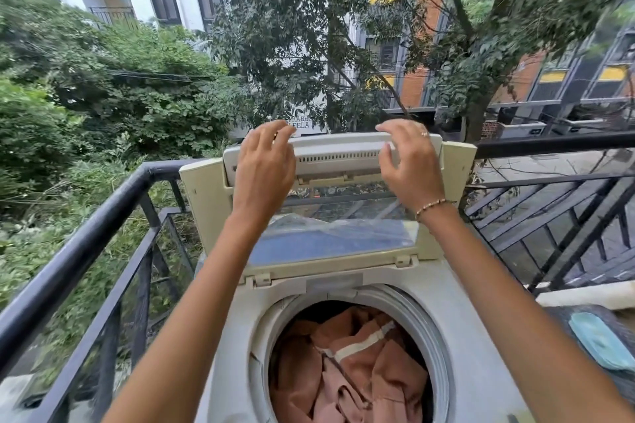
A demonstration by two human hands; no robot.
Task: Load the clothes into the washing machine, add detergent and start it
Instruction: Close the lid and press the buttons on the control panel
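Hands [264,165] [410,165], two, maybe touching one lid [343,148]

A top-loading washing machine [470,336] stands on a balcony beside a black metal railing [86,244], with its folding lid [343,154] raised upright. Rust-pink clothes [350,364] with a white stripe lie in the drum. The left hand [264,165] and right hand [409,161] are both up at the lid's top edge, fingers spread and loosely arched; contact is unclear. A teal cloth [601,343] lies to the right. Trees and buildings stand beyond.
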